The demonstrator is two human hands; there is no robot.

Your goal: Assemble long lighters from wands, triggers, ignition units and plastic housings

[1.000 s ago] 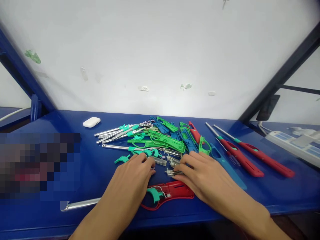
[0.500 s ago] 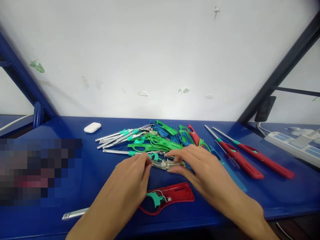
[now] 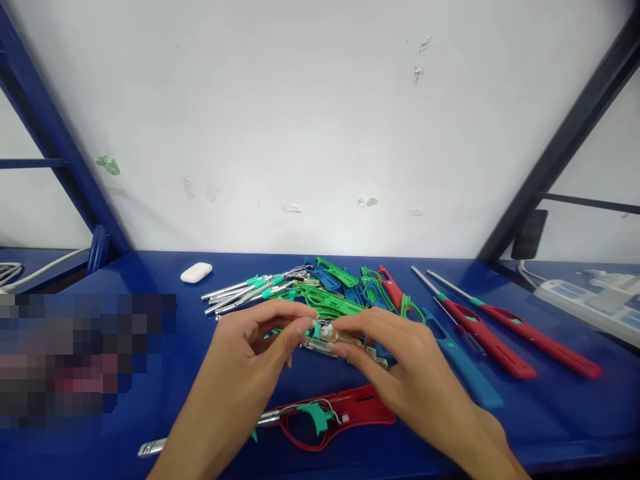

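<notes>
Landmark: open red casing (image 3: 367, 407), flat on the tabletop (image 3: 190, 347), hollow side up, near edge
Casing contents: teal trigger (image 3: 316, 419) and white wire (image 3: 327, 402) in it; metal rod (image 3: 153, 448) runs out of its left end, partly hidden under the left forearm
Clear tank: (image 3: 346, 338) small, see-through, whitish tip pointing left; held up beyond the red casing
Right hand: (image 3: 407, 360) beyond and right of casing; grip clamped on the clear tank, thumb below, index finger above
Left hand: (image 3: 250, 353) beyond and left of casing; thumb and index nearly together beside the tank's tip, small white bit showing there; can't tell if the grip has hold of it
Loose tanks: (image 3: 320, 347) more clear ones beyond the casing, under the held tank, partly hidden by the hands
Pile: green shells (image 3: 340, 305) and blue shells (image 3: 325, 275) heaped well beyond the casing, overlapping
Rods: (image 3: 250, 290) metal, teal collars, bunched beyond and left of casing, wires at their far ends
White case: (image 3: 197, 273) farther left beyond casing, near back edge
Long blue part: (image 3: 467, 363) right of casing, lying slantwise
Red lighters: (image 3: 493, 339) two, right of casing, past the blue part, noses pointing away
Screwdriver: (image 3: 471, 341) clear handle, just beside the nearer lighter
Power strip: (image 3: 590, 300) far right of casing
</notes>
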